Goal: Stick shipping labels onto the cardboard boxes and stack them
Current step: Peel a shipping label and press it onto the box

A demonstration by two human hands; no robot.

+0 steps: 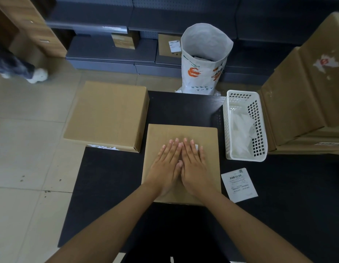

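I see both hands lying flat on the top of a cardboard box [181, 149] that sits on the black table [111, 186] in front of me. The left hand [167, 164] and the right hand [194, 164] are side by side with the thumbs touching, fingers straight and pressing down, gripping nothing. A small white edge shows just beside the right fingers [192, 147]; I cannot tell if it is a label under the palms. One loose shipping label [238, 185] with a barcode lies on the table to the right of this box, near its corner but apart from it. Behind the label stands a white plastic basket [257, 149] holding crumpled white sheets. A second, bigger cardboard box [107, 114] rests at the left far part of the table, hanging partly over the edge. More brown cartons [301, 95] are stacked at the far right, and a white woven sack [204, 59] stands open on the floor behind the table.
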